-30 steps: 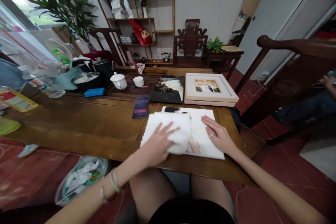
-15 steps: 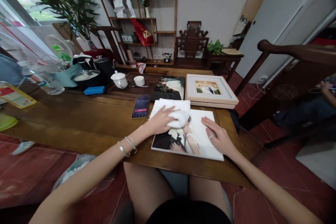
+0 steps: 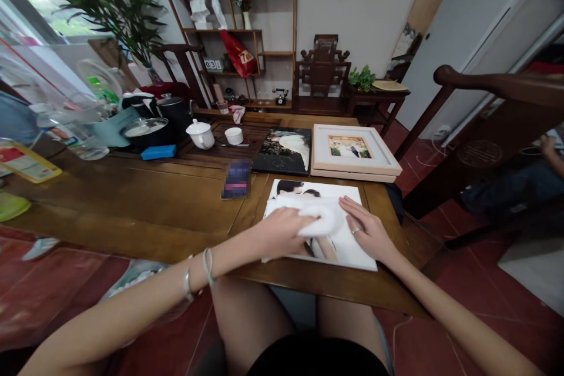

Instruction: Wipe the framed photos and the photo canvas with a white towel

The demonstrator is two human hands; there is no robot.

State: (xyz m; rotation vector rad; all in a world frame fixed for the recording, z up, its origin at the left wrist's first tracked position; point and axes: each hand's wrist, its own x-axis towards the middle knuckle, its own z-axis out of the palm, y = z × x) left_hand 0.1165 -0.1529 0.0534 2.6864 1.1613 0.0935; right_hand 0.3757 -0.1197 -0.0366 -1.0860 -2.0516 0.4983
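A photo panel point(image 3: 352, 255) with a picture of a couple lies flat near the table's front edge. My left hand point(image 3: 282, 232) is closed on a folded white cloth point(image 3: 328, 217), which lies across the middle of the panel and hides part of the picture. Hand and cloth are a little blurred. On the panel's right side rests my right hand point(image 3: 368, 232), fingers stretched out flat on its surface and holding nothing. A phone point(image 3: 237, 179) lies on the table to the left of the panel.
Behind the panel lie a dark photo panel point(image 3: 275, 155) and stacked light wood picture frames point(image 3: 352, 153). Further left stand a white lidded cup point(image 3: 201, 134), a small white bowl point(image 3: 234, 136), a blue sponge point(image 3: 158, 152) and a plastic bottle point(image 3: 74, 132). A wooden chair point(image 3: 480, 123) is at right.
My left hand has moved the white cloth toward me and slightly right over the panel, uncovering the heads in the picture. The right hand has stayed in place.
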